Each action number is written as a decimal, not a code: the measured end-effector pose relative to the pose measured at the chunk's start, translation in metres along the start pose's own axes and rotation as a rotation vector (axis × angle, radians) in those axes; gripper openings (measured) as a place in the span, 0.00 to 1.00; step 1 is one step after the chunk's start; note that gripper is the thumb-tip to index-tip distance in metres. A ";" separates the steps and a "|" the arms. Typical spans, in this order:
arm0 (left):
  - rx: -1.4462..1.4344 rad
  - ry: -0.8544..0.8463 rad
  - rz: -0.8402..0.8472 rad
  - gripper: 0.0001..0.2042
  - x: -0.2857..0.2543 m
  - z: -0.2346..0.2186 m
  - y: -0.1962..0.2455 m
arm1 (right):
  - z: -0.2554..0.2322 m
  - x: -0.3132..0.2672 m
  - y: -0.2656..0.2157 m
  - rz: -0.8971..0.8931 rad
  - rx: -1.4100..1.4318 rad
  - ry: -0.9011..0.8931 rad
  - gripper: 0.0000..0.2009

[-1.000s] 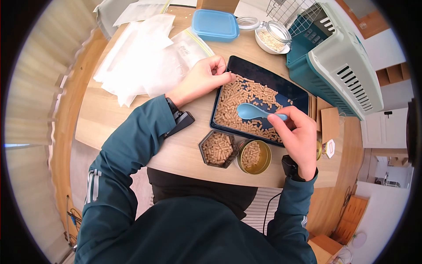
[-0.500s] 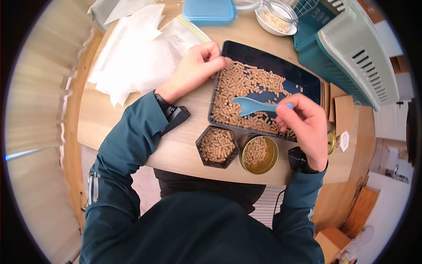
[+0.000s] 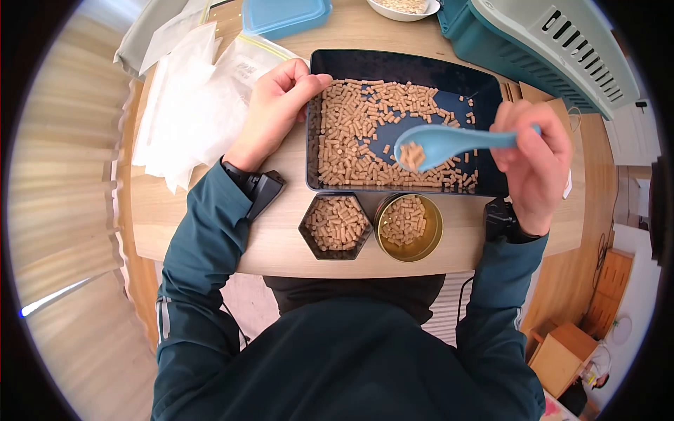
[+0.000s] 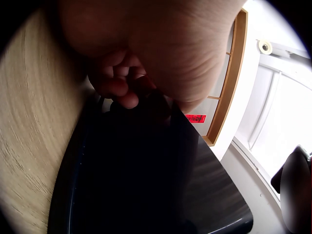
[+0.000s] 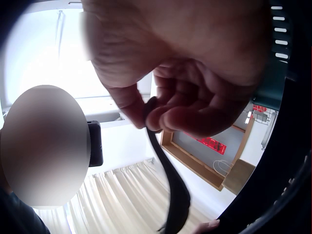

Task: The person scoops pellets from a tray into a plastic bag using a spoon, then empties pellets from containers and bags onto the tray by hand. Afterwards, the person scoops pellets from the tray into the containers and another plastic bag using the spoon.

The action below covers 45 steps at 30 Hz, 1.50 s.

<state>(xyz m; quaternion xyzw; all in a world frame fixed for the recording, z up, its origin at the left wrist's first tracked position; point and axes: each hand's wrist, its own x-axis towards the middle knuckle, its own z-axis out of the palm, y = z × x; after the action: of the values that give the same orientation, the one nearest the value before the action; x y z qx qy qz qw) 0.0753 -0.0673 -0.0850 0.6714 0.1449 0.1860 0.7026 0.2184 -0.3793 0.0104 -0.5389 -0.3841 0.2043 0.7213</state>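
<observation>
Pointing leftward above tray (image 3: 393, 63), blue spoon (image 3: 456, 142) is pinched by right hand (image 3: 531, 158), its bowl loaded with pellets (image 3: 412, 156); round tin (image 3: 434, 233) is set outside tray's near wall, bodyward of bowl, nearer right hand. Tray's left rim is gripped by left hand (image 3: 272, 112).

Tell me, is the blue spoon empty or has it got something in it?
It has something in it: a few tan pellets sit in the bowl of the blue spoon.
</observation>
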 end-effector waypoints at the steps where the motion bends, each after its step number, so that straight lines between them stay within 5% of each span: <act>1: 0.012 -0.003 0.001 0.19 0.000 0.000 0.000 | -0.002 0.000 -0.001 -0.122 0.028 -0.100 0.07; 5: 0.012 -0.002 0.000 0.19 -0.001 0.001 0.001 | -0.002 -0.006 -0.008 -0.163 -0.069 -0.256 0.10; 11: 0.004 -0.008 -0.009 0.18 -0.002 0.002 0.005 | 0.021 -0.003 -0.002 -0.118 -0.333 0.037 0.03; 13: -0.015 -0.008 0.002 0.18 -0.003 0.001 0.004 | 0.039 -0.002 0.004 -0.032 -0.705 0.151 0.05; 19: -0.007 -0.013 0.003 0.17 -0.002 0.000 0.001 | 0.043 0.001 0.010 -0.063 -0.869 0.011 0.06; 22: -0.008 -0.016 0.007 0.17 -0.002 -0.001 0.000 | 0.039 0.001 0.003 0.035 -0.752 -0.210 0.07; 29: -0.011 -0.010 0.005 0.17 -0.001 0.000 0.000 | 0.024 0.001 0.013 0.368 -0.314 -0.059 0.08; 39: -0.013 -0.024 0.005 0.17 -0.002 -0.001 0.000 | 0.011 0.001 0.008 0.167 -0.020 0.121 0.09; 41: -0.001 -0.011 0.006 0.16 -0.002 -0.001 0.001 | 0.003 0.002 0.008 -0.070 0.155 -0.061 0.09; 43: -0.001 -0.017 0.009 0.16 -0.001 -0.002 -0.001 | 0.000 -0.001 0.005 -0.095 0.160 -0.066 0.09; 45: 0.000 -0.019 0.013 0.16 -0.002 -0.002 0.000 | -0.006 -0.001 0.003 -0.165 0.099 -0.303 0.09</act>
<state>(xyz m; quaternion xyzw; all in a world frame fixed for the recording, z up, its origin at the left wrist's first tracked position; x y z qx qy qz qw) 0.0730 -0.0662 -0.0854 0.6741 0.1336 0.1842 0.7027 0.2227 -0.3830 0.0066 -0.4324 -0.5209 0.2419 0.6951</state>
